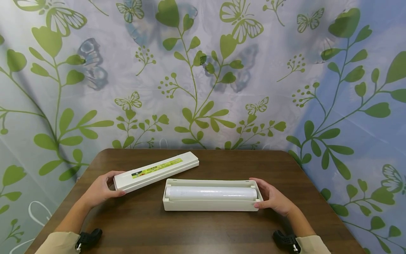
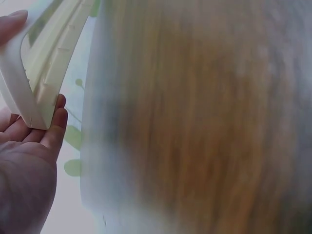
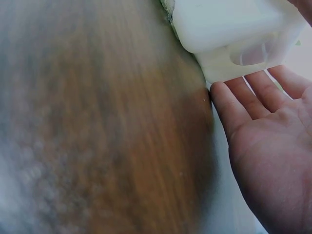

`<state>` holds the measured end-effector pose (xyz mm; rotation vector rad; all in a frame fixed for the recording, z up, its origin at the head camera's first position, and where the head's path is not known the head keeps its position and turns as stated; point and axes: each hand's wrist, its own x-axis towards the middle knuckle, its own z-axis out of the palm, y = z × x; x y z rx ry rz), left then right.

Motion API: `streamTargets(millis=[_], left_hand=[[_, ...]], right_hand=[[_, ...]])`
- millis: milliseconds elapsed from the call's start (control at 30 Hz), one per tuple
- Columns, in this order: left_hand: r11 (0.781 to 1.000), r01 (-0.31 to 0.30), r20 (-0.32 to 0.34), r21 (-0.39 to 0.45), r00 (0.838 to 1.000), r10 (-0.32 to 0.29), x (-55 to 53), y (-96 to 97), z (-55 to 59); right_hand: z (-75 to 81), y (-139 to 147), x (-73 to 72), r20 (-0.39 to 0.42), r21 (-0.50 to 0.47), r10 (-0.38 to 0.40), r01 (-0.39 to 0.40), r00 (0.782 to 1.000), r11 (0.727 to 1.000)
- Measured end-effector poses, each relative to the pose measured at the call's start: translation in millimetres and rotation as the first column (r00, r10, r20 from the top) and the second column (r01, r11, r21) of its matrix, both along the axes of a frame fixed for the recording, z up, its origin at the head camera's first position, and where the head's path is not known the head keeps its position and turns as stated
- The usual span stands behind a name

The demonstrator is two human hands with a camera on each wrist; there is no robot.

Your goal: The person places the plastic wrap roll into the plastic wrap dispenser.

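In the head view my left hand point(image 1: 100, 189) grips the left end of a long white lid point(image 1: 156, 171) bearing a yellow-green label. The lid slants up to the right, and the left wrist view shows the hollow underside of the lid point(image 2: 58, 53) between thumb and fingers. A long white box point(image 1: 210, 205) stands uncovered at the middle of the table, a roll of clear plastic wrap point(image 1: 211, 193) lying inside. My right hand point(image 1: 275, 198) holds the box's right end, thumb in front and fingers behind. The right wrist view shows that box end point(image 3: 234, 29) against the fingers.
Everything is over a brown wooden table point(image 1: 196, 233) with rounded far corners. Behind it hangs a curtain point(image 1: 203, 88) printed with green leaves and butterflies. Black straps with cameras sit on the left wrist point(image 1: 90, 237) and the right wrist point(image 1: 285, 239).
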<state>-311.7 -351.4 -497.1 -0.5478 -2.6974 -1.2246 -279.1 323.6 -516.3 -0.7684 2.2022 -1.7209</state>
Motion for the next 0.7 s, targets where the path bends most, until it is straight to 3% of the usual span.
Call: streamTargets(millis=[467,700], left_hand=[[0.994,0.014,-0.033,0.110,0.999,-0.010,-0.7,6.4,-3.3],[0.984,0.047,-0.038,0.173,0.998,-0.041,1.4,12.2,1.2]], right_hand=[[-1.0,-0.5,0.3,0.002,-0.005,0.003,-0.003,1.000,1.000],[-0.9,0.1,-1.0,-0.019,-0.001,0.005,-0.005,1.000,1.000]])
